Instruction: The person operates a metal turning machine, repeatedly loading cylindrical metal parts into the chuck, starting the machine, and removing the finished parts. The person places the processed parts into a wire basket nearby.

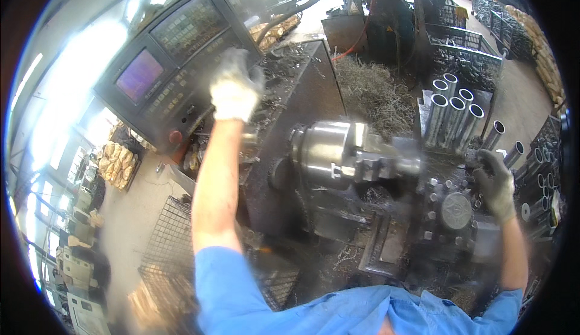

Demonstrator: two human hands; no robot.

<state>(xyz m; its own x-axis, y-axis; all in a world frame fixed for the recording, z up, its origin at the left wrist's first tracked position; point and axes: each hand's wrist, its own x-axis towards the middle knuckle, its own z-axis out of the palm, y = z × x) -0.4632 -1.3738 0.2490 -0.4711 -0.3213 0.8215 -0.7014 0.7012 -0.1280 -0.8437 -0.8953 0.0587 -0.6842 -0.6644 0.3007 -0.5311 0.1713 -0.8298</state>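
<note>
My left hand [235, 88], in a white work glove, is raised over the keys of a CNC control panel [176, 76]. Motion blurs its fingers; the thumb stands apart, and nothing shows in the grasp. My right hand [497, 187] wears a glove darkened at the fingers. Its fingers curl beside a dark part [472, 157] behind the lathe's tool turret [456, 210]; whether they grip it is unclear. Between my hands is the shiny lathe chuck [327, 149], with jaws [371, 165] on its right side. A blurred metal cylinder [409, 166] lies between jaws and turret.
Several steel tubes [456, 104] stand upright beyond the turret, with more tubes [543, 181] at the far right. Metal shavings [369, 86] are heaped behind the chuck. A red knob [175, 136] sits at the panel's lower corner. A wire basket [170, 228] stands at lower left.
</note>
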